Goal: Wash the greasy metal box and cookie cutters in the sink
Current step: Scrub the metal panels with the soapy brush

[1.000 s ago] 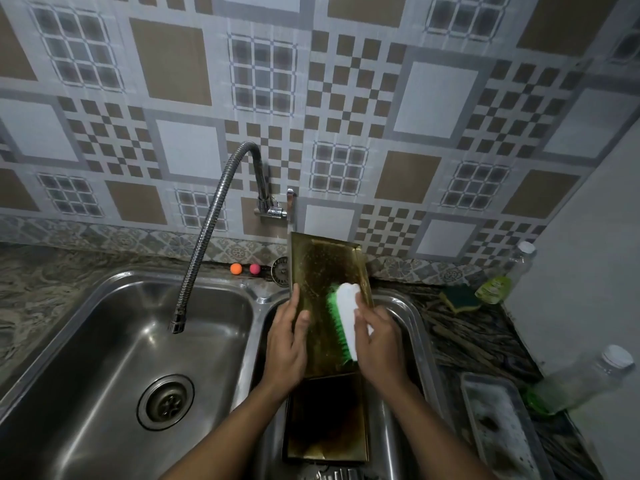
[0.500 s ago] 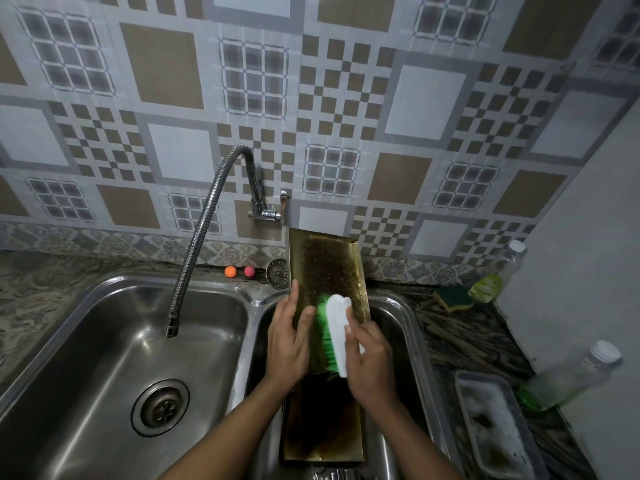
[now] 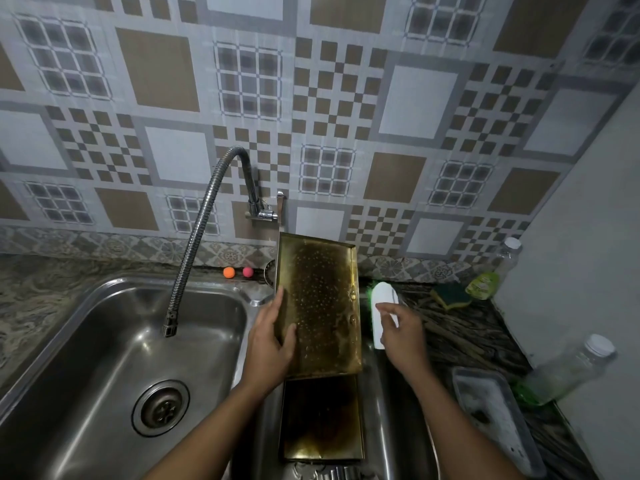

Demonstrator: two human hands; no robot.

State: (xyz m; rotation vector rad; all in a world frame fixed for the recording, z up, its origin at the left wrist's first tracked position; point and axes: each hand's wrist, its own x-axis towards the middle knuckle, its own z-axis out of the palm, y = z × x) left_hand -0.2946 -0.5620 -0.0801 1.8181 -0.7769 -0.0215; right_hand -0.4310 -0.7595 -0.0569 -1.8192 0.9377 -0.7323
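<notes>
Spanning the whole background, a patterned tile wall (image 3: 346, 98) is seen behind a steel double sink (image 3: 249, 296) set into a marbled counter (image 3: 478, 334). The left basin (image 3: 86, 358) is overhung by a flexible tap hose (image 3: 194, 258), whose spout end is kept well apart from everything in the right basin. The metal box (image 3: 322, 420) is found opened in the right basin: its dark base is laid flat there, with only narrow strips of steel left on either side, and its lid (image 3: 322, 299) is raised nearly upright, the top edge reaching just under the tap fitting on the wall. A grey tray (image 3: 498, 420) and two clear bottles (image 3: 568, 372) are placed on the counter to the right. The lid's left edge is gripped by the left hand (image 3: 268, 348), the thumb laid on the spotted inner face and the fingers (image 3: 280, 299) held together and stretched up along the rim. A white-backed brush (image 3: 382, 299) with green bristles is held by the right hand (image 3: 403, 337), its near end pinched between thumb and loosely curled fingers, the forefinger extended over the back. A clear gap is left between the brush and the lid's right edge. A green sponge (image 3: 450, 295) is seen near the far bottle, and two small balls (image 3: 238, 272), one orange and one pink, are set behind the sink rim.
</notes>
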